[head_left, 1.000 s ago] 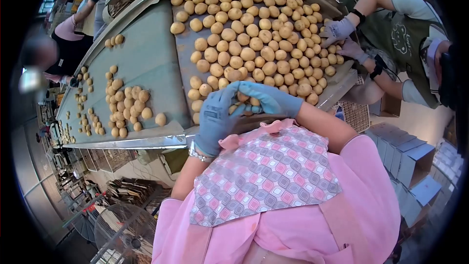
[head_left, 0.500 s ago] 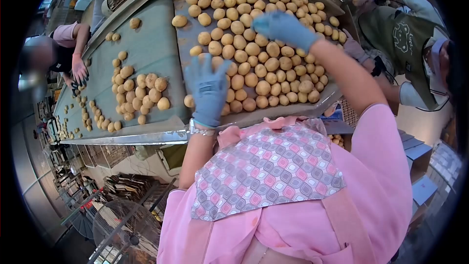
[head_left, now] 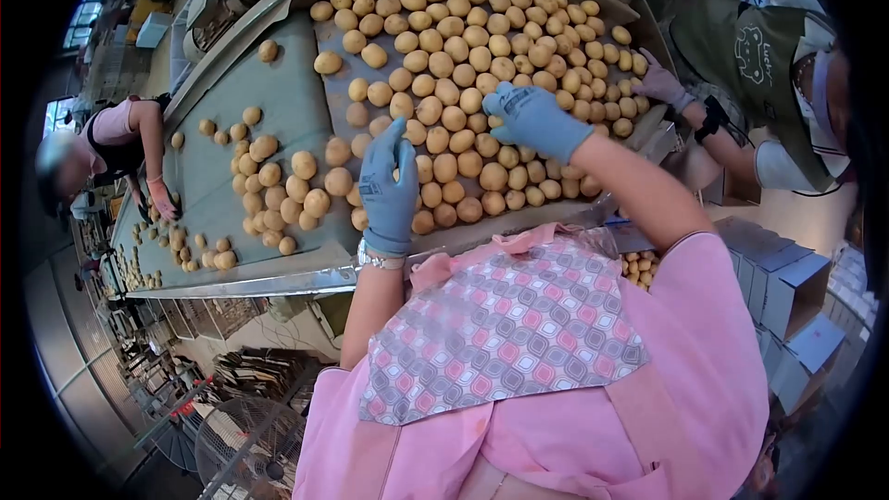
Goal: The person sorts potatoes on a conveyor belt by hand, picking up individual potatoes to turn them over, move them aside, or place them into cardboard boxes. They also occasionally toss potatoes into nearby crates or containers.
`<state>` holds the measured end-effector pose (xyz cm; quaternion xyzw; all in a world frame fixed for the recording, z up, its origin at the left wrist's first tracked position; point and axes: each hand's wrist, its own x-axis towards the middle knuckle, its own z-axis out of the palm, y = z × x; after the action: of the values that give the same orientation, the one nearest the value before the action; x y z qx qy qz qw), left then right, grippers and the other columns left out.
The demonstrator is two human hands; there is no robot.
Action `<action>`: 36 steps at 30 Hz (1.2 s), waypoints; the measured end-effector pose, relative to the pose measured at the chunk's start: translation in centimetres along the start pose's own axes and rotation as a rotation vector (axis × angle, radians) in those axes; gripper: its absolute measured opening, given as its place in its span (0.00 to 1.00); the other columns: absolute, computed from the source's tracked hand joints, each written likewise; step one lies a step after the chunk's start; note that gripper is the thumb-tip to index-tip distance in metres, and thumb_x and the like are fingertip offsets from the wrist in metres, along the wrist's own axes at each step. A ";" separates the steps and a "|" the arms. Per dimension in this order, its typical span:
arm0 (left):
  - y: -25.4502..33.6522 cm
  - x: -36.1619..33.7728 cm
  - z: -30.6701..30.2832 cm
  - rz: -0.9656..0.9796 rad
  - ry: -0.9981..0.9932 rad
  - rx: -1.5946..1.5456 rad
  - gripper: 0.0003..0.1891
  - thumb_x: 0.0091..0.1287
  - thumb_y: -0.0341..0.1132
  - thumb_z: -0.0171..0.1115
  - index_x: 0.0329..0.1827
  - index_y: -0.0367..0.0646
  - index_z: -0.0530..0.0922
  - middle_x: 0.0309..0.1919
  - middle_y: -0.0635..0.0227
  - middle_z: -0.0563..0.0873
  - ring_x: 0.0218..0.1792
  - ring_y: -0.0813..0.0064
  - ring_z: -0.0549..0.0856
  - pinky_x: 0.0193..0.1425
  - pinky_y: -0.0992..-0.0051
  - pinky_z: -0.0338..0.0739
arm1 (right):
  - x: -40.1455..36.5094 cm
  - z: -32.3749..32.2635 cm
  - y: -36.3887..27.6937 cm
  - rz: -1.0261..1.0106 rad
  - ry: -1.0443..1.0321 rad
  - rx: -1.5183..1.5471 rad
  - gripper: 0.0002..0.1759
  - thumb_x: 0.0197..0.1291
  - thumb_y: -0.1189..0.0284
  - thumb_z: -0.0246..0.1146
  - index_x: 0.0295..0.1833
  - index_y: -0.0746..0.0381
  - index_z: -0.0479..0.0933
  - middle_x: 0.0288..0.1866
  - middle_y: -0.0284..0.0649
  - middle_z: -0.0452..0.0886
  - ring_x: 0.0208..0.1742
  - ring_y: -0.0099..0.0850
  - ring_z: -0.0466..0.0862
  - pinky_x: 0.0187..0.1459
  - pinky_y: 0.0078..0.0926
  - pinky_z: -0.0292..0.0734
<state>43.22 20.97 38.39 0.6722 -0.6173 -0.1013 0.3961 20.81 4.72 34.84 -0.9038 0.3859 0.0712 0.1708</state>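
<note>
Main potato pile (head_left: 447,93) still to clear on table (head_left: 333,109), 12-1 o'clock; smaller batch on green belt (head_left: 294,83), 10 o'clock. Left hand (head_left: 389,206): fingers parted beside potatoes. Right hand (head_left: 542,122): curled over pile, grip unclear.

Gloves (head_left: 540,123) are blue, produce (head_left: 441,64) tan, belt (head_left: 282,97) green, bib (head_left: 505,329) diamond-patterned.

A grey table (head_left: 335,83) with raised edges carries many potatoes (head_left: 460,79), crowded together, beside a green belt (head_left: 278,97) bearing looser clusters.
</note>
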 end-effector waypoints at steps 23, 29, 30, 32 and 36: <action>1.4 -0.2 -1.0 0.123 -0.074 0.036 0.17 0.73 0.28 0.69 0.64 0.42 0.87 0.65 0.53 0.87 0.68 0.49 0.84 0.73 0.55 0.77 | 2.3 1.1 8.1 0.247 0.211 0.210 0.20 0.66 0.68 0.65 0.62 0.60 0.81 0.69 0.59 0.80 0.63 0.58 0.86 0.59 0.56 0.85; 2.5 -1.2 0.4 0.097 -0.377 -0.068 0.17 0.80 0.30 0.62 0.68 0.36 0.86 0.67 0.51 0.88 0.70 0.53 0.84 0.77 0.58 0.76 | -0.7 5.2 0.0 0.286 0.206 0.112 0.15 0.54 0.65 0.72 0.44 0.62 0.93 0.44 0.52 0.93 0.43 0.45 0.93 0.41 0.48 0.88; 2.3 -1.4 0.9 0.063 -0.431 -0.096 0.17 0.81 0.31 0.61 0.68 0.35 0.86 0.67 0.50 0.88 0.70 0.53 0.84 0.78 0.58 0.75 | 3.0 9.0 -1.2 0.489 0.347 0.161 0.13 0.55 0.64 0.75 0.43 0.59 0.94 0.44 0.49 0.93 0.44 0.43 0.93 0.39 0.49 0.87; 1.6 -1.7 1.6 0.001 -0.524 -0.121 0.18 0.82 0.31 0.61 0.70 0.35 0.85 0.68 0.50 0.88 0.69 0.54 0.85 0.77 0.59 0.76 | -1.8 2.5 -4.1 0.345 0.139 -0.180 0.14 0.57 0.68 0.74 0.50 0.53 0.94 0.38 0.34 0.89 0.43 0.35 0.88 0.37 0.41 0.79; 0.5 -1.8 1.9 -0.123 -0.562 -0.218 0.19 0.82 0.31 0.61 0.72 0.34 0.82 0.69 0.51 0.87 0.68 0.56 0.85 0.75 0.61 0.78 | 3.3 4.2 -5.7 0.451 -0.006 -0.192 0.14 0.60 0.64 0.75 0.51 0.53 0.94 0.45 0.29 0.88 0.47 0.35 0.85 0.37 0.40 0.74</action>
<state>41.30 21.92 36.79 0.6075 -0.6462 -0.3728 0.2728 27.23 7.64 31.54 -0.8066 0.5689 0.1467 0.0650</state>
